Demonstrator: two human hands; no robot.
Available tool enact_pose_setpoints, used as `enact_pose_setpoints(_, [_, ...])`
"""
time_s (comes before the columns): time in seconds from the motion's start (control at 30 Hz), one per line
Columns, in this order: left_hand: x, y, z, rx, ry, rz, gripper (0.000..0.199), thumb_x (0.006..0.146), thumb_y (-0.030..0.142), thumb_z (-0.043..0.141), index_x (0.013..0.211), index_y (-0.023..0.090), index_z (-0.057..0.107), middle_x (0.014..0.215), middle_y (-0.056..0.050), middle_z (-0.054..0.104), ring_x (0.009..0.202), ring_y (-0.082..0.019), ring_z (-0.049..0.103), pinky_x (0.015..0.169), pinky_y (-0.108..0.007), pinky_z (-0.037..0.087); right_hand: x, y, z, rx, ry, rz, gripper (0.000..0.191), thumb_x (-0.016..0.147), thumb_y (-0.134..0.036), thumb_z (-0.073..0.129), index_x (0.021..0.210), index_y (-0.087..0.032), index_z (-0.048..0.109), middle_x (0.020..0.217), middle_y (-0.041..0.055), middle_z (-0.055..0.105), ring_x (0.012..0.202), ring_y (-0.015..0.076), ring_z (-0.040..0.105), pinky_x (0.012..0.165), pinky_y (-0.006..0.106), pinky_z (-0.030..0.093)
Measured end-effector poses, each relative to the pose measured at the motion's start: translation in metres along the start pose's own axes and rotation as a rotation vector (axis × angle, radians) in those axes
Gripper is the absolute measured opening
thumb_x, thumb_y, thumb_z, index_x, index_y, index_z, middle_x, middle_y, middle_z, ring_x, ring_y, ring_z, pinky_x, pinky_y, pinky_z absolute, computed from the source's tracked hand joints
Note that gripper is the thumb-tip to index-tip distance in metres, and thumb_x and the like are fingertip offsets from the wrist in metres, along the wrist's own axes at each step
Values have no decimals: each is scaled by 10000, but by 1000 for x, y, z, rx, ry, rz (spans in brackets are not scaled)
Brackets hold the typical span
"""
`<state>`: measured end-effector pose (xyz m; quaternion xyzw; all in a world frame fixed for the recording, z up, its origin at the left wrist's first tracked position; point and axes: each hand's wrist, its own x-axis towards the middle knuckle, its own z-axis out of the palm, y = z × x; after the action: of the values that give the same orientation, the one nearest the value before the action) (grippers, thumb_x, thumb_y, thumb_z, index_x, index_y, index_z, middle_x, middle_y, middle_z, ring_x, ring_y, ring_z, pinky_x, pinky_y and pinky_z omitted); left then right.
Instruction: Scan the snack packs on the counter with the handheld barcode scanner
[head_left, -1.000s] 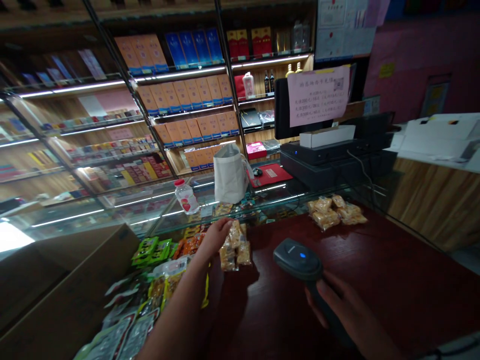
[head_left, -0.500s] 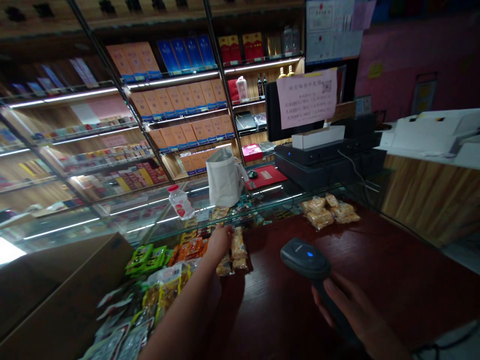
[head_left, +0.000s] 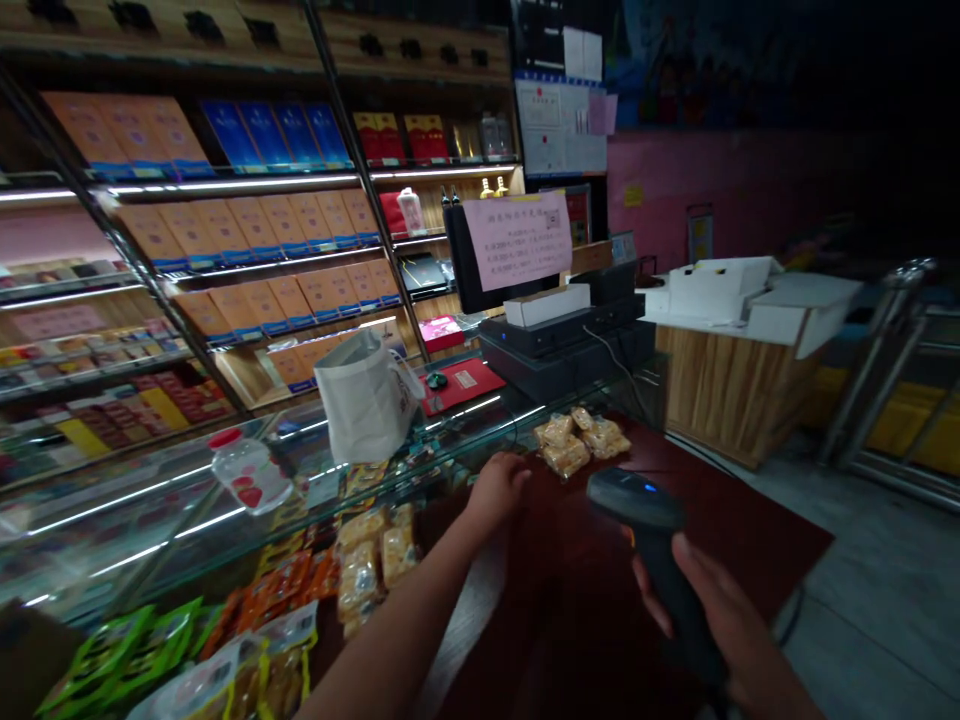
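Note:
My right hand (head_left: 724,620) is wrapped around the handle of a dark barcode scanner (head_left: 637,500) with a blue light on top, held above the dark red tabletop (head_left: 555,600). My left hand (head_left: 499,490) reaches forward over the tabletop, fingers loosely bent, with nothing visible in them. Just beyond it, to the right, lies a small group of clear-wrapped pale snack packets (head_left: 581,440), not touched. Left of my forearm, more wrapped snack packets (head_left: 375,560) lie in a pile beside orange packets (head_left: 281,590), green packets (head_left: 131,650) and yellow-edged bags (head_left: 255,675).
Behind the tabletop runs a glass counter (head_left: 300,500) with a plastic bottle (head_left: 251,475), a white bag (head_left: 364,400), and a mouse on a red pad (head_left: 472,385). A monitor (head_left: 454,260) stands at the back. A cardboard box (head_left: 34,650) edges in at the lower left.
My left hand has moved from the near snack pile rightward toward the farther packets. The view has turned right. The scanner stays in my right hand.

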<state>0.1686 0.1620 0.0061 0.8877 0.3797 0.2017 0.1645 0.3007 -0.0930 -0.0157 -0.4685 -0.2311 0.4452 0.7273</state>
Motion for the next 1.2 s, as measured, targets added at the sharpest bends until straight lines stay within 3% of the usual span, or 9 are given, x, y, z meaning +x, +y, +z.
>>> enact_pose_setpoints(0.2, [71,47,50,16,112,-209,543,772,442,727,1147,67,611,1249,-240,600,1251,-361,518,1028,-421,403,-11,-14,-15,-28,102,28,546,846,-691,587,836,-156,697,544,15,622,432,114,475,410,219,341])
enact_pose_setpoints(0.27, [79,54,57,-5,153,-287,503,755,412,736,1102,72,605,1243,-254,589,1269,-390,492,1025,-453,398,-14,-15,-20,-55,78,38,553,852,-694,574,800,-155,689,543,19,619,455,126,493,432,230,369])
enact_pose_setpoints(0.37, [74,55,59,-77,218,-357,383,757,296,723,1053,102,578,1262,-239,572,1313,-385,451,1054,-467,371,-16,-11,-29,-40,55,42,536,861,-674,582,959,-162,705,693,43,695,500,136,536,463,246,400])
enact_pose_setpoints(0.47, [50,46,53,-205,250,-387,327,776,278,711,1004,133,527,1171,-199,614,1235,-338,540,1013,-434,424,-15,-6,-35,-5,49,68,565,865,-667,581,1101,-165,686,758,49,711,503,136,541,451,248,390])
enact_pose_setpoints(0.57, [11,29,44,-353,242,-434,330,815,313,681,1004,176,448,983,-108,661,944,-242,688,821,-367,532,-14,-3,-31,-12,40,76,554,878,-653,575,1107,-160,685,739,40,699,490,121,521,449,237,384])
enact_pose_setpoints(0.67, [-39,9,32,-790,213,-488,458,756,333,737,1018,229,376,958,-26,650,726,-161,703,692,-326,563,-13,-2,-18,-2,32,79,516,887,-633,583,1047,-157,700,674,21,671,484,109,500,447,216,370])
enact_pose_setpoints(0.8, [-105,-13,15,-1310,175,-525,639,592,374,863,1021,260,403,942,20,641,676,-123,686,638,-267,553,-9,6,0,51,-79,108,552,831,-646,650,1068,-151,707,699,33,685,470,109,501,432,222,362])
enact_pose_setpoints(0.97, [-161,-20,-6,-1259,337,-542,598,628,487,831,1074,245,515,940,-13,682,705,-137,682,579,-231,543,-11,18,25,-15,-170,140,543,789,-683,665,881,-150,714,670,34,669,451,110,498,430,236,358])
enact_pose_setpoints(1.2, [-198,-23,-38,-1115,544,-512,646,580,427,873,1093,181,568,971,-84,737,870,-239,721,591,-267,578,-37,9,55,-329,-279,75,570,775,-749,612,694,-188,673,534,6,582,488,140,500,513,272,398])
